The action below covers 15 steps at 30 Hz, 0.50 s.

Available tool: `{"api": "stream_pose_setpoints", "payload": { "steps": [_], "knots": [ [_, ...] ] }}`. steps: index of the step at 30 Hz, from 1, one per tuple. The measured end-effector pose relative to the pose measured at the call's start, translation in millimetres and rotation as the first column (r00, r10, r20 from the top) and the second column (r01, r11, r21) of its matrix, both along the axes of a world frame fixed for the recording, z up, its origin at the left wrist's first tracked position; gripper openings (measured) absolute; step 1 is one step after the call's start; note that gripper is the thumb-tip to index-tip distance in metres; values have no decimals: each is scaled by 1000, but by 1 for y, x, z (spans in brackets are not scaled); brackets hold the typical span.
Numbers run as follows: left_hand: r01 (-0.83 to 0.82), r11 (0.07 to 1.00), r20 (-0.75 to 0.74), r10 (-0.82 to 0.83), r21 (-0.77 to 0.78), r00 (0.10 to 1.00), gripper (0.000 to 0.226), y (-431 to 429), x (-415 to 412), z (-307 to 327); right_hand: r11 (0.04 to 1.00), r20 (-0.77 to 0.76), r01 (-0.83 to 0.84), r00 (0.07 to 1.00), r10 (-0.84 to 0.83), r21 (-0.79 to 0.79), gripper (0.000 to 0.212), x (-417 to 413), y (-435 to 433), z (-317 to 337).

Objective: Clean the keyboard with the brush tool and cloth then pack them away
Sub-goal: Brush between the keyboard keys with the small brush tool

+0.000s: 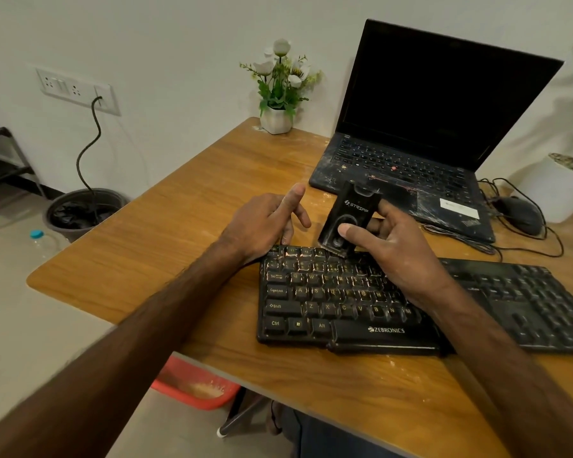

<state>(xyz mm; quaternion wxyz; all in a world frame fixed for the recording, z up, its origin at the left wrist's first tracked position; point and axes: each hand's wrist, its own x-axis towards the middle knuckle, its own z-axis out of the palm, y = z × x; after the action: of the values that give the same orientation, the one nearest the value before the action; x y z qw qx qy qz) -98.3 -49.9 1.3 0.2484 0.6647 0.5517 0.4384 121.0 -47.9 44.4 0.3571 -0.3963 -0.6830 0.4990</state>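
A black, dusty keyboard (344, 302) lies on the wooden desk (166, 226) in front of me. My right hand (391, 246) grips a black brush tool (348, 216) with white lettering, held tilted above the keyboard's top row, thumb pressed on its lower front. My left hand (265, 223) hovers just left of the tool above the keyboard's top-left corner, fingers loosely spread and holding nothing. No cloth is in view.
A dusty open laptop (411, 153) stands behind the keyboard, with a mouse (520, 214) and cables to its right. A white flower pot (277, 119) sits at the desk's far edge. On the floor are a bin (80, 211), a bottle (42, 241) and a red tub (196, 385).
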Motion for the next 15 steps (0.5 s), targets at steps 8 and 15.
{"api": "stream_pose_setpoints", "payload": {
  "steps": [8,15],
  "knots": [
    [4,1000,14,-4,9,1000,68,0,0,0,996,-54,-33,998,37,77,57,3,-4,5],
    [-12,1000,23,12,22,1000,67,-2,2,0,884,313,-179,949,40,431,60,-7,-4,11]
  ]
}}
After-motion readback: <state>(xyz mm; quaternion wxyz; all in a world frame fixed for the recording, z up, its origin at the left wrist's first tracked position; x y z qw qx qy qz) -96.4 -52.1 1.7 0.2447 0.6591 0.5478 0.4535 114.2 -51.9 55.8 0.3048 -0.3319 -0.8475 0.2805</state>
